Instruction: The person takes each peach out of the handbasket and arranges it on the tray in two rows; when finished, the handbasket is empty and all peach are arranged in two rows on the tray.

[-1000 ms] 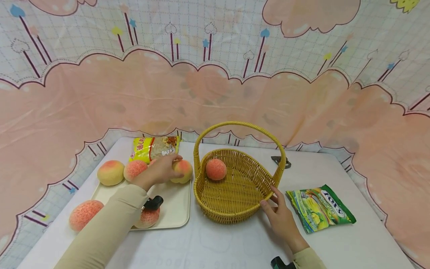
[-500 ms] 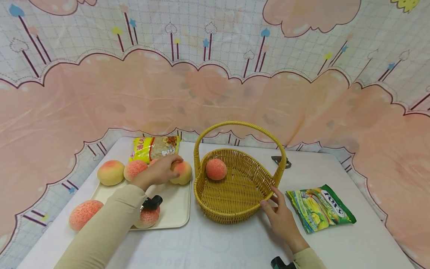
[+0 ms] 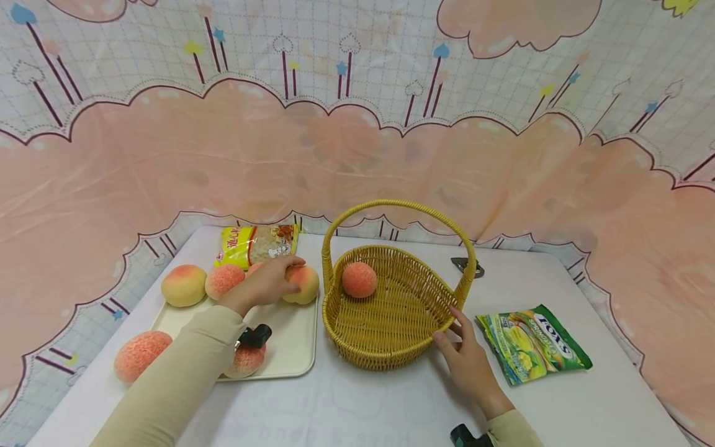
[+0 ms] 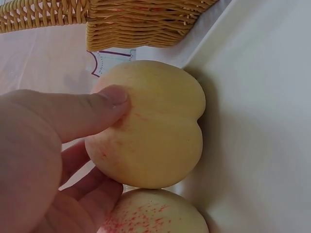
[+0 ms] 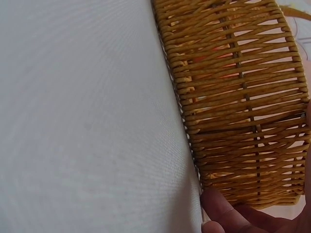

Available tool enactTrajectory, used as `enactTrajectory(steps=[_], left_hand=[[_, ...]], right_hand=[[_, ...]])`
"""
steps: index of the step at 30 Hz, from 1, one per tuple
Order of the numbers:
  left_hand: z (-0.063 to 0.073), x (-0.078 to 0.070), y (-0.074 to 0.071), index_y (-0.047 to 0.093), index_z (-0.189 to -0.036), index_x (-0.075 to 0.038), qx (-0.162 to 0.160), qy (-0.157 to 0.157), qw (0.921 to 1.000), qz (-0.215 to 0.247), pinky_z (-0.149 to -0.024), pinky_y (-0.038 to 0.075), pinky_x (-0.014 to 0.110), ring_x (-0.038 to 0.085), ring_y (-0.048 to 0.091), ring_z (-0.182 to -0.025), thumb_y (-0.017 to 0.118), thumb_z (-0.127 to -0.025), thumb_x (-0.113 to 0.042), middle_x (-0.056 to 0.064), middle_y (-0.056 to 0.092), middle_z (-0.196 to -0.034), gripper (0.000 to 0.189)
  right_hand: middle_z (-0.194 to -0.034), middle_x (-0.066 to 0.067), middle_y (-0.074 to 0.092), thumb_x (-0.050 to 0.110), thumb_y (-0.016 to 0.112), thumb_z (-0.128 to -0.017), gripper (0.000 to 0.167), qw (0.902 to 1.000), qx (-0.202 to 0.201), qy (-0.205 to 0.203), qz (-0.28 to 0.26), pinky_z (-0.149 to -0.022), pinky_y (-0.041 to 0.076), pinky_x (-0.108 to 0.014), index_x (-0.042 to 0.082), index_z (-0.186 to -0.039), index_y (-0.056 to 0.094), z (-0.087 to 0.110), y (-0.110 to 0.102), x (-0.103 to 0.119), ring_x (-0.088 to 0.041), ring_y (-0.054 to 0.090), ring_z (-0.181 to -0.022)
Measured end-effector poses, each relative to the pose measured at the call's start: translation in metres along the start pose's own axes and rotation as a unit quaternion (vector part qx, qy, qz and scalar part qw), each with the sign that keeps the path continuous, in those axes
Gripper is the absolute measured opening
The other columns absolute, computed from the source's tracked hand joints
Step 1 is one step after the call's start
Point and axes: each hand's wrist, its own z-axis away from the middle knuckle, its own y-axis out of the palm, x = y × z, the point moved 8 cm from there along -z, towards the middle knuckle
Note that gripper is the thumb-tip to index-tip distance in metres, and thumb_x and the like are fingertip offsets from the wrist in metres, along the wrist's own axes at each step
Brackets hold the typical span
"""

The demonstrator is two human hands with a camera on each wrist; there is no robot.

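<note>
My left hand holds a yellow toy peach with a red blush at the tray's back right corner. In the left wrist view the thumb lies on the near side of this peach and the fingers reach round below it. A second, red-speckled peach touches it there. With thumb and fingers, my right hand grips the right front side of a wicker basket. Fingertips show at the foot of the basket wall in the right wrist view. One pink peach lies inside the basket.
Several more peaches, among them a yellow one and a large pink one, lie on and beside the cream tray. A yellow snack bag lies behind. Right of the basket are a green candy bag and a dark hair clip.
My left hand stays at the yellow peach, its fingers shifting only slightly. The right hand and basket keep their places. The head view has tilted a touch.
</note>
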Motion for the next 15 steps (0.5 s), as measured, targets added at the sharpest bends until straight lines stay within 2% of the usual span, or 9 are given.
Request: enactTrajectory(steps=[6, 15], left_hand=[[-0.0003, 0.0014, -0.001, 0.051, -0.14, 0.005, -0.012, -0.003, 0.9999, 0.002, -0.106, 0.039, 0.053, 0.041, 0.05, -0.127, 0.073, -0.086, -0.003, 0.025, 0.053, -0.138, 0.059], [-0.0019, 0.001, 0.0007, 0.053, -0.137, 0.006, -0.033, -0.016, 0.9993, 0.004, -0.106, 0.039, 0.053, 0.041, 0.05, -0.126, 0.072, -0.087, -0.004, 0.025, 0.054, -0.137, 0.055]], right_hand=[[-0.147, -0.036, 0.038, 0.032, 0.053, -0.105, 0.065, 0.9999, 0.003, -0.009, -0.005, -0.072, 0.054, -0.036, 0.015, -0.158, 0.019, 0.002, -0.0014, 0.0027, -0.035, 0.064, -0.108], [-0.146, -0.036, 0.039, 0.033, 0.053, -0.105, 0.065, 0.9999, -0.002, -0.01, -0.003, -0.075, 0.055, -0.039, 0.016, -0.158, 0.02, 0.0007, -0.0008, 0.0001, -0.036, 0.064, -0.108]])
